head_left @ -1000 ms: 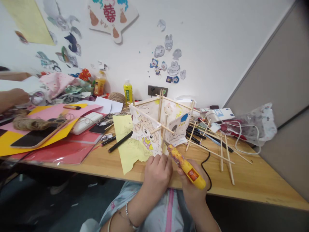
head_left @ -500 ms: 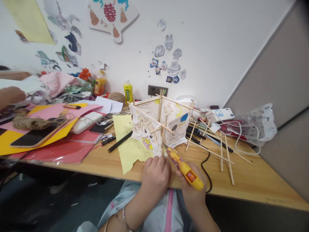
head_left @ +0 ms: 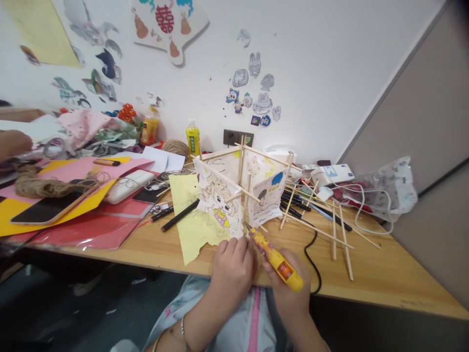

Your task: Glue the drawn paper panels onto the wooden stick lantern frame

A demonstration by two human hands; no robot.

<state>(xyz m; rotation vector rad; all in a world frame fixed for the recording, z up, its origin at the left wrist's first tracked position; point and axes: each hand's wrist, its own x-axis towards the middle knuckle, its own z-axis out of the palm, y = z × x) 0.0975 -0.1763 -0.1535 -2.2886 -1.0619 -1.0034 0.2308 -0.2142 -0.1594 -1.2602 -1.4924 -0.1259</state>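
A lantern-like frame of wooden sticks with drawn-on paper panels stands on the desk in front of me. My right hand is wrapped round a yellow hot glue gun. The gun's nozzle points up and left at the frame's near corner, touching it or very close. At the bottom edge of the near panel my left hand is closed, fingers bent together; its fingertips and whatever they pinch are hidden. Under the frame's left side lies a torn yellow sheet with a black marker across it.
Loose wooden sticks and several black pens lie to the right, near a black cord and a white cable. Coloured papers, a phone and twine cover the left. Another person's hand shows at the far left.
The glue gun's nozzle has shifted slightly up and left against the frame's corner. My left hand stays at the panel's bottom edge. The whole view has drifted a little.
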